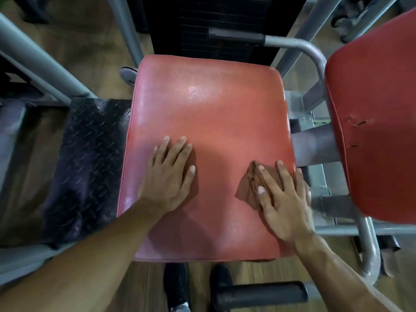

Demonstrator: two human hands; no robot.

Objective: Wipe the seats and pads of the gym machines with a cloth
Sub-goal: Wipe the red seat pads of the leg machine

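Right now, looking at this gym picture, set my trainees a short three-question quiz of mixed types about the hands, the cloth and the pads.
1. True or false: the left hand presses the cloth.
2. Which hand lies flat on the cloth? A) left B) right C) both
3. Fill in: small tears show in the second red pad, which stands to the ____ of the red seat.

Key:
1. False: it lies bare on the seat.
2. B: the right hand covers the cloth near the seat's right edge.
3. right
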